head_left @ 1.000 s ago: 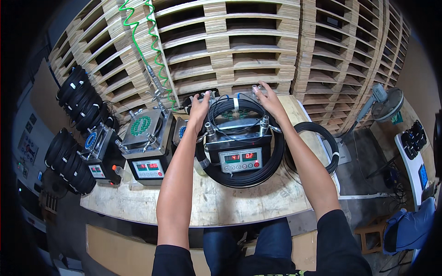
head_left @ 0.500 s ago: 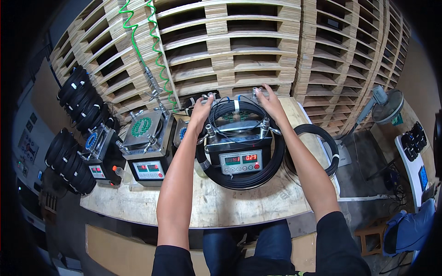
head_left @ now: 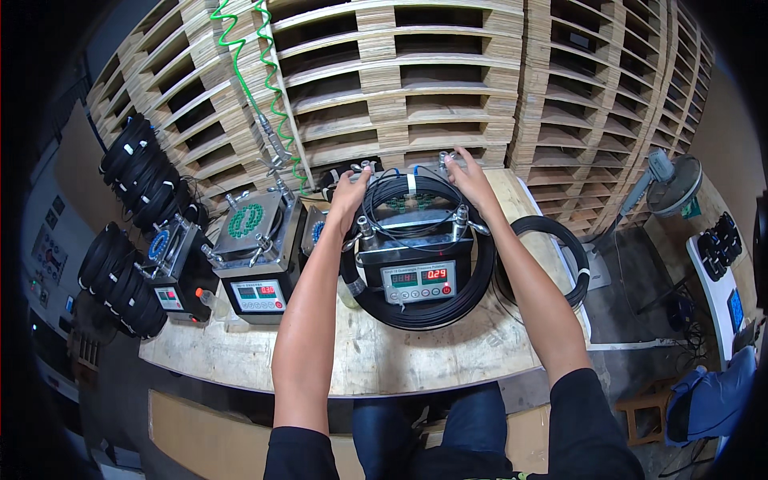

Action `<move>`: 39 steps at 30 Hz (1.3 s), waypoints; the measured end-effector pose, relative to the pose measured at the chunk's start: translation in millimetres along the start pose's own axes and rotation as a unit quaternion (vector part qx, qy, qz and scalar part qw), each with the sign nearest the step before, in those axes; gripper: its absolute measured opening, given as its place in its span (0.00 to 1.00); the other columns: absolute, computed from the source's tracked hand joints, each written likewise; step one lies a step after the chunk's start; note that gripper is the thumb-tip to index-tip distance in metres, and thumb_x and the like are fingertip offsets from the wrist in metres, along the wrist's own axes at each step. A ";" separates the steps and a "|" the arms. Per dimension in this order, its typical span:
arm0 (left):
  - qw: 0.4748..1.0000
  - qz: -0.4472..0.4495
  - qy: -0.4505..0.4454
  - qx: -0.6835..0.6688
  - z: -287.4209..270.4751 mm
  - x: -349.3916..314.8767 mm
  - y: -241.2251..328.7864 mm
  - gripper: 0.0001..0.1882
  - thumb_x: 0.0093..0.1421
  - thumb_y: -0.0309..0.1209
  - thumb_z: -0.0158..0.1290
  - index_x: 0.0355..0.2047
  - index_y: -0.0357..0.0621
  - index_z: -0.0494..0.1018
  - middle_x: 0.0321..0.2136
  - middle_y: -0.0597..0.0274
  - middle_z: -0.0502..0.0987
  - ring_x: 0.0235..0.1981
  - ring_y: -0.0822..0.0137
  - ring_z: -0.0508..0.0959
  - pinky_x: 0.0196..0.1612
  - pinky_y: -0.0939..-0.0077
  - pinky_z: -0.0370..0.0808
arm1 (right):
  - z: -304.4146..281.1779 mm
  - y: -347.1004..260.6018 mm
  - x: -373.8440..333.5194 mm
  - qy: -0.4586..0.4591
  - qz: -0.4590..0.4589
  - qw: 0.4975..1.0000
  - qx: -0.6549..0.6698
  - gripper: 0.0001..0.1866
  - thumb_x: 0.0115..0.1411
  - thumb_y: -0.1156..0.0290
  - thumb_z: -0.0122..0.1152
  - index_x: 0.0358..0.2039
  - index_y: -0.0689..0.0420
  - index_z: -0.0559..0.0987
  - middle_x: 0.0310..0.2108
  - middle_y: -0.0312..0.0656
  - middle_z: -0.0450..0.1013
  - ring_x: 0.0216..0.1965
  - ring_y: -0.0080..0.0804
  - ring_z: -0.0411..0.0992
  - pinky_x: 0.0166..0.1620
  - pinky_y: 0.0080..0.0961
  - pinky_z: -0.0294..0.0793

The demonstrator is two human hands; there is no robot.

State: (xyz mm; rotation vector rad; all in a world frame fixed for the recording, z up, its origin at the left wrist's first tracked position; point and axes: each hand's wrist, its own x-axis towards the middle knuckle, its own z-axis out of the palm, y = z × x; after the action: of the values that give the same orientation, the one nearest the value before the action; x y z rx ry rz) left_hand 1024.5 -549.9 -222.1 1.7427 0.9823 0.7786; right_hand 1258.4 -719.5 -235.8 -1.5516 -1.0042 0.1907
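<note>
Directly ahead stands a polishing machine with a metal top, a red digital display and a coil of black cable looped around it. Another part of the coil, bound with a white tie, lies over the top and covers much of it. My left hand is closed at the machine's far left corner, its thumb on a metal clamp knob. At the far right corner, my right hand curls its thumb and fingers about a matching clamp knob. Two nearer clamp knobs stand untouched.
Left of it are two similar machines, one with green connectors in a ring, one with blue. A second cable coil lies right. Cable stacks fill the left, a fan stands right, and pallets rise behind the wooden table.
Both hands stay at the far clamp knobs. The green coiled hose and its fitting have swung slightly right, and the reading on the green-ringed machine's display has changed.
</note>
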 end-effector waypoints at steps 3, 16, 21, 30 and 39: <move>1.000 -0.015 -0.016 -0.016 -2.2 4.3 -6.6 0.45 0.62 0.59 0.52 0.66 0.33 0.60 0.61 0.38 0.69 0.64 0.50 0.68 0.63 0.64 0.64 | 0.4 -7.8 -4.3 -0.011 0.039 0.999 -0.029 0.39 0.66 0.41 0.53 0.66 0.57 0.66 0.53 0.56 0.72 0.51 0.42 0.70 0.54 0.31 0.69; 0.999 -0.011 -0.023 -0.025 -0.9 10.2 -11.2 0.42 0.65 0.58 0.50 0.61 0.29 0.65 0.57 0.40 0.73 0.58 0.55 0.73 0.61 0.67 0.66 | -0.4 -9.5 -7.4 -0.044 0.020 0.998 0.039 0.39 0.69 0.40 0.46 0.68 0.58 0.63 0.57 0.55 0.73 0.46 0.43 0.78 0.53 0.33 0.73; 1.000 -0.009 -0.014 -0.015 -1.8 9.3 -10.6 0.42 0.65 0.58 0.49 0.61 0.27 0.65 0.57 0.39 0.73 0.58 0.55 0.73 0.60 0.67 0.67 | -3.2 -25.3 -15.7 -0.030 0.065 0.997 0.036 0.39 0.68 0.41 0.49 0.68 0.59 0.62 0.51 0.46 0.73 0.36 0.28 0.73 0.44 0.24 0.73; 0.998 -0.015 -0.043 -0.050 2.0 0.6 0.6 0.42 0.66 0.58 0.48 0.61 0.27 0.66 0.57 0.40 0.73 0.59 0.55 0.73 0.60 0.66 0.66 | -3.7 -7.4 -5.7 0.003 0.040 0.997 -0.063 0.43 0.66 0.36 0.49 0.68 0.59 0.62 0.51 0.52 0.74 0.36 0.33 0.75 0.45 0.29 0.75; 0.999 -0.017 -0.033 -0.025 0.2 21.9 -25.0 0.43 0.64 0.61 0.48 0.60 0.29 0.68 0.56 0.40 0.74 0.59 0.51 0.73 0.61 0.65 0.67 | -0.3 -22.6 -14.2 -0.039 0.052 0.998 0.006 0.39 0.69 0.42 0.48 0.69 0.57 0.58 0.51 0.52 0.73 0.34 0.31 0.74 0.45 0.29 0.75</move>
State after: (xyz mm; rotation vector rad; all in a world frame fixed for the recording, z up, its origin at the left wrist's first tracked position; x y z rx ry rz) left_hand 1028.2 -525.2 -244.0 1.6933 0.9373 0.7142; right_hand 1239.0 -731.4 -221.8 -1.5974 -0.9818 0.3319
